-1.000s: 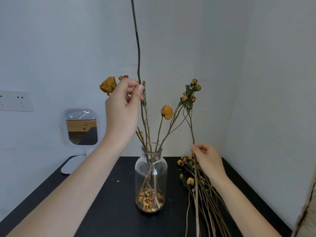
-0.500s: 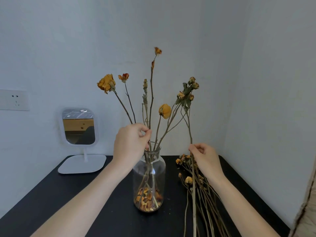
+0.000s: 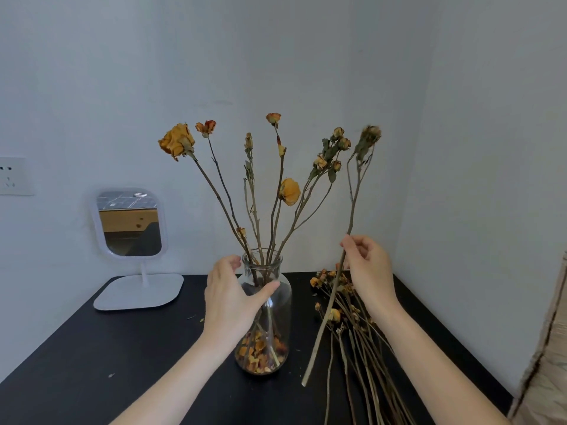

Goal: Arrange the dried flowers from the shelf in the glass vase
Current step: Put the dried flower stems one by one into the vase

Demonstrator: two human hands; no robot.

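Observation:
A clear glass vase (image 3: 277,305) stands mid-table with several dried yellow and orange flowers (image 3: 270,185) upright in it and loose petals at its bottom. My left hand (image 3: 228,297) wraps the vase's shoulder from the left, thumb across the front. My right hand (image 3: 368,268) pinches one dried flower stem (image 3: 352,204), lifted off the table and tilted, its brown head up at the right of the vase. A pile of dried flowers (image 3: 352,329) lies flat on the table under that hand.
The black table (image 3: 122,363) sits in a corner between white walls. A small white standing mirror (image 3: 130,228) is at the back left, with a wall socket (image 3: 13,176) further left. A beige cloth edge (image 3: 549,348) shows at far right.
My left hand let go of the tall stem, which now stands in the vase, and dropped to grip the vase. My right hand raised one stem off the pile.

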